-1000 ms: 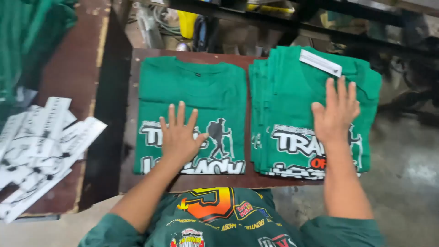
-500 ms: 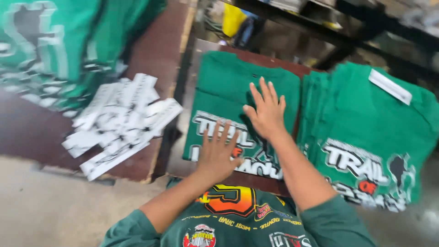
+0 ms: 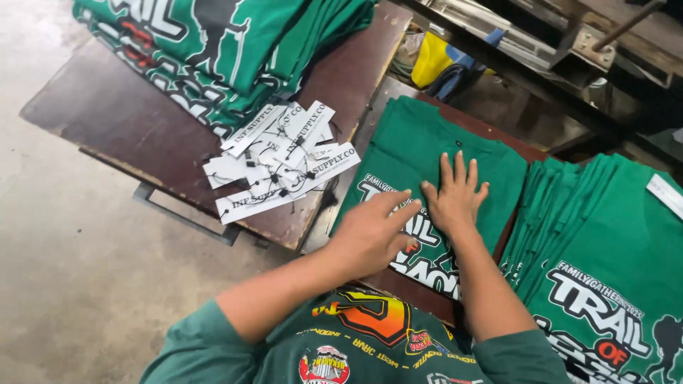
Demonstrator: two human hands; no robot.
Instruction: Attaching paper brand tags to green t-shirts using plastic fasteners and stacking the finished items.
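A green printed T-shirt [image 3: 420,142] lies flat on a brown board in front of me. My left hand [image 3: 370,235] rests on its lower left part, over the white print, fingers pointing right. My right hand [image 3: 455,195] lies flat on the shirt's middle, fingers spread and pointing away from me. Both hands hold nothing. A stack of folded green printed shirts [image 3: 605,256] sits just right of the flat shirt.
A pile of white paper hang tags [image 3: 281,160] with black strings lies on a dark brown table [image 3: 128,121] at left. Another heap of green shirts [image 3: 220,43] sits at that table's far end. Grey concrete floor lies lower left. Metal rails and a yellow bag are behind.
My right hand left the right-hand stack and came to the flat shirt beside my left hand. The view swung left, bringing the tags and the left table into sight.
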